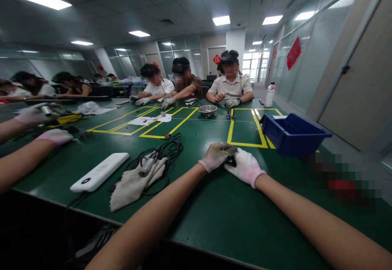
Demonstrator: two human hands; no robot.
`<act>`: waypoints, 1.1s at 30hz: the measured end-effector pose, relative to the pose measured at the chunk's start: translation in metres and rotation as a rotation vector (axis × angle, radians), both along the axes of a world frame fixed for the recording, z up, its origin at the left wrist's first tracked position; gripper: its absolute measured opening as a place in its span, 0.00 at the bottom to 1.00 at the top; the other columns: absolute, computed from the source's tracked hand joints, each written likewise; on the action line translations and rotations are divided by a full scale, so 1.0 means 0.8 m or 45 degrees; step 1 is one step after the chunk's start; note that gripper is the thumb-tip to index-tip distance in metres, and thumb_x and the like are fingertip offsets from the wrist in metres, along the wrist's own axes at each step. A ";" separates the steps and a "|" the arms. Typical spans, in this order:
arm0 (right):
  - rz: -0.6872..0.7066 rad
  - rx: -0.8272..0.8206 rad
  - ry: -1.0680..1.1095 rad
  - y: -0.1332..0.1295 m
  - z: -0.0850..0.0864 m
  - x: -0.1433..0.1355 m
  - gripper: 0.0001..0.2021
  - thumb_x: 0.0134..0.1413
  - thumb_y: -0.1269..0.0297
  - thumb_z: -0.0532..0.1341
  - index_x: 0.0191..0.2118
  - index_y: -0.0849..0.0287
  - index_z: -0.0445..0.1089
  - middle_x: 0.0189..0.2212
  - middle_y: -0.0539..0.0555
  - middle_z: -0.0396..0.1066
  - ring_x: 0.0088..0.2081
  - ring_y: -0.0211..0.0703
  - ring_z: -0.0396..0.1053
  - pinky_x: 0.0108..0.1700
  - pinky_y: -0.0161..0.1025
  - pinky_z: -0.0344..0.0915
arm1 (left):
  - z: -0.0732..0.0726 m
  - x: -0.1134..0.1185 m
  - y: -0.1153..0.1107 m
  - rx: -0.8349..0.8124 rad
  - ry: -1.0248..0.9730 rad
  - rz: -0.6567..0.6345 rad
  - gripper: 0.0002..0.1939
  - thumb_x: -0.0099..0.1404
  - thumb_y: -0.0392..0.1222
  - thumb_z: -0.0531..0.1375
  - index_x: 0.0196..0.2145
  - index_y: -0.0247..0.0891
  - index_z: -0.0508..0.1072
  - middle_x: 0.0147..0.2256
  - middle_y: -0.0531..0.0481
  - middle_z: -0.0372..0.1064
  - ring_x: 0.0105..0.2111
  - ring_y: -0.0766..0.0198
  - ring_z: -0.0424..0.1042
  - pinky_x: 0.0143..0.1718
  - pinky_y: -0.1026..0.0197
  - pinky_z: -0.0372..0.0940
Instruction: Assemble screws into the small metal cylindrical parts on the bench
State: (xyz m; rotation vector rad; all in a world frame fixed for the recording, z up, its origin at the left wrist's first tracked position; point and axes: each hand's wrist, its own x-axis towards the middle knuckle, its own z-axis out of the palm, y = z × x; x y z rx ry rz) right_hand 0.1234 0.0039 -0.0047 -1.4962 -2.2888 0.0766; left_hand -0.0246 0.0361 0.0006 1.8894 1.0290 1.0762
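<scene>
My left hand (216,156), in a soiled grey glove, and my right hand (245,166), in a white glove with a pink cuff, meet over the near part of the green table (196,196). Between them is a small black round part (230,161), its far side covered by the gloves. My right fingers are wrapped about it. The left fingertips are pressed together at its top; what they pinch is hidden.
Left of my arms lie a white power strip (99,172), a light glove (134,186), a metal cylindrical tool (148,165) and black cable (174,149). A blue bin (294,135) stands right. Beyond are a metal bowl (207,109) and co-workers. Another person's gloved hands (55,136) are at left.
</scene>
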 end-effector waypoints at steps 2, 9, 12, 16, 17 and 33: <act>-0.067 0.034 -0.048 0.000 0.000 -0.002 0.22 0.50 0.48 0.58 0.46 0.58 0.66 0.40 0.58 0.68 0.41 0.50 0.68 0.42 0.43 0.61 | -0.002 0.000 0.002 0.008 -0.015 0.004 0.16 0.59 0.49 0.60 0.38 0.36 0.77 0.36 0.48 0.74 0.34 0.63 0.72 0.35 0.63 0.67; -0.214 -0.010 -0.097 0.002 0.003 -0.003 0.22 0.48 0.44 0.57 0.40 0.58 0.69 0.36 0.58 0.67 0.38 0.50 0.68 0.38 0.43 0.60 | -0.004 0.004 0.004 0.012 0.019 0.064 0.17 0.59 0.51 0.58 0.35 0.35 0.77 0.33 0.48 0.74 0.31 0.64 0.71 0.33 0.64 0.66; -0.247 -0.033 -0.092 0.003 0.002 -0.001 0.24 0.47 0.41 0.56 0.38 0.59 0.69 0.36 0.58 0.66 0.37 0.50 0.68 0.38 0.43 0.60 | -0.006 0.005 0.002 -0.048 0.008 0.057 0.18 0.60 0.52 0.57 0.35 0.34 0.76 0.32 0.48 0.74 0.31 0.64 0.71 0.32 0.64 0.66; -0.250 -0.011 -0.060 0.006 -0.002 0.000 0.25 0.46 0.41 0.57 0.40 0.59 0.67 0.38 0.58 0.65 0.38 0.50 0.68 0.39 0.44 0.60 | -0.012 0.003 0.000 -0.098 -0.022 -0.064 0.18 0.62 0.50 0.56 0.41 0.34 0.74 0.36 0.47 0.74 0.34 0.64 0.72 0.35 0.63 0.67; -0.259 -0.006 -0.051 0.007 -0.004 0.000 0.25 0.46 0.42 0.58 0.42 0.59 0.67 0.39 0.58 0.65 0.39 0.50 0.67 0.40 0.44 0.60 | -0.014 0.002 0.000 -0.084 0.003 -0.086 0.17 0.62 0.49 0.56 0.42 0.34 0.73 0.37 0.48 0.74 0.35 0.64 0.72 0.37 0.63 0.67; 0.178 0.326 0.280 0.009 -0.005 0.011 0.36 0.44 0.69 0.59 0.61 0.57 0.49 0.57 0.58 0.54 0.55 0.48 0.59 0.56 0.43 0.59 | -0.017 -0.011 0.008 0.382 0.768 0.123 0.21 0.66 0.55 0.48 0.31 0.37 0.72 0.29 0.50 0.70 0.29 0.65 0.67 0.31 0.65 0.58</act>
